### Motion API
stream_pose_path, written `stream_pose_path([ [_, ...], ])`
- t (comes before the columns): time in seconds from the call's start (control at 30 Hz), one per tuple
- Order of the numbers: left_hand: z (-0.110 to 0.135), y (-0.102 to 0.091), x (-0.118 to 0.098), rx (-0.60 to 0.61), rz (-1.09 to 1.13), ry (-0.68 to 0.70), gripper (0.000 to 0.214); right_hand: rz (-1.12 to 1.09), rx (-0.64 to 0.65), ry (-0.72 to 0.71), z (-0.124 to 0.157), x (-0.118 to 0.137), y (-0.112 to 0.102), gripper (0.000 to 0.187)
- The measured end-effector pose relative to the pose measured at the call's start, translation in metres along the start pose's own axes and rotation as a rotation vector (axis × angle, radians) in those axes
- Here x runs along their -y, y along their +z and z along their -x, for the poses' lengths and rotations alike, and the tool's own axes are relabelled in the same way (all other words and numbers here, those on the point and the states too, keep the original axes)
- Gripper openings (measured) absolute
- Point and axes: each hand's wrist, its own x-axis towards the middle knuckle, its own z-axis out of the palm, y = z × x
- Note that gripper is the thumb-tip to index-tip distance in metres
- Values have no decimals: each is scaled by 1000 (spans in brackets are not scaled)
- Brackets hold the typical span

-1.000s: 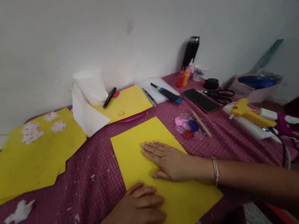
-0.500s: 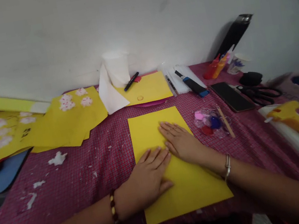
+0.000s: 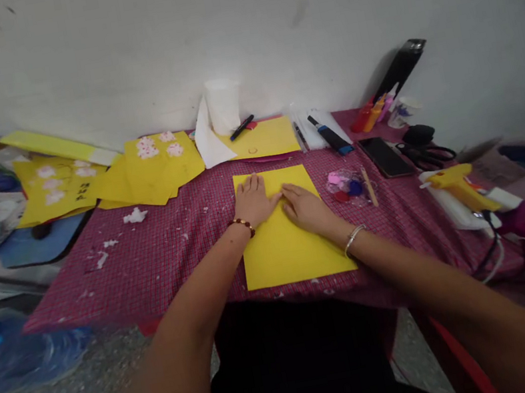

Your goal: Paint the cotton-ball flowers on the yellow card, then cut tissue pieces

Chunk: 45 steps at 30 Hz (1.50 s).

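Observation:
A plain yellow sheet of paper (image 3: 293, 255) lies on the checked tablecloth in front of me. My left hand (image 3: 256, 201) rests flat on its upper left part, fingers stretched toward the far edge and thumb out to the right. Right of it, my right hand (image 3: 309, 207) lies on the same sheet with its fingers pointing up and left, its fingertips close to my left thumb. Neither hand grips anything. A round clear palette (image 3: 348, 188) with pink, red and blue paint sits just right of the paper, a wooden stick (image 3: 369, 187) beside it.
Yellow sheets with pink-white blossoms (image 3: 157, 178) are at the back left. A toilet roll (image 3: 225, 105) and a black marker (image 3: 241, 127) stand near the wall. To the right are a phone (image 3: 386, 157), scissors (image 3: 425, 156) and a yellow glue gun (image 3: 464, 186). Paper scraps (image 3: 135, 215) lie left.
My left hand has slid up the sheet toward its top left, fingers now pointing away from me. The right hand stays on the paper, its fingers drawn closer together. The camera view has shifted back.

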Motion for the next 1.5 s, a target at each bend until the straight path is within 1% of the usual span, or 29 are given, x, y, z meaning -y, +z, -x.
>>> stream_pose_path([
  [0.13,3,-1,3,-39,10,0,71,69,4,37,2,5,-3,48],
  [0.2,4,-1,3,-62,17,-4,67,121,10,97,3,8,-5,48],
  [0.3,6,-2,-1,-59,28,-5,61,167,30,174,3,10,-6,48],
  [0.37,8,-5,-3,-47,35,-7,60,173,45,188,3,11,-7,48],
  [0.43,13,-13,3,-53,24,-12,61,168,45,191,3,11,-7,49],
  [0.5,23,-28,22,-110,-31,-14,62,161,35,193,2,10,-6,49],
  [0.57,39,-48,56,-219,-127,-16,57,153,31,199,2,10,-6,48],
  [0.6,48,-58,76,-267,-172,-53,53,150,31,203,2,10,-6,47],
  [0.67,67,-75,121,-298,-241,-164,49,145,29,209,2,11,-6,47],
  [0.7,76,-80,143,-301,-268,-249,48,143,25,212,2,11,-6,46],
  [0.77,88,-83,179,-288,-301,-401,48,141,15,218,2,12,-7,46],
  [0.8,91,-81,193,-285,-301,-467,49,140,10,219,1,12,-7,45],
  [0.83,92,-79,204,-258,-279,-549,50,140,5,218,1,12,-7,45],
  [0.87,91,-77,212,-207,-247,-602,49,139,3,216,1,12,-7,45],
  [0.93,89,-78,224,-101,-195,-638,43,137,8,215,0,11,-6,45],
  [0.97,89,-81,229,-64,-184,-631,40,136,14,216,0,10,-6,45],
  [1.03,96,-96,240,-53,-192,-605,38,136,15,218,1,9,-5,45],
  [1.13,126,-121,257,-93,-208,-560,41,133,-11,210,1,7,-3,46],
  [1.2,152,-126,263,-89,-193,-510,43,126,-16,205,1,6,-2,45],
  [1.23,163,-123,264,-77,-185,-488,43,122,-16,206,1,5,-2,45],
  [1.3,178,-109,264,-40,-173,-444,43,120,-15,207,1,4,-1,45],
  [1.37,181,-90,266,-20,-179,-422,46,121,-14,204,1,4,0,45],
  [1.43,177,-78,272,-25,-195,-474,52,122,-13,200,1,3,0,46],
  [1.5,171,-76,283,-42,-217,-597,59,118,-16,199,1,3,0,46],
])
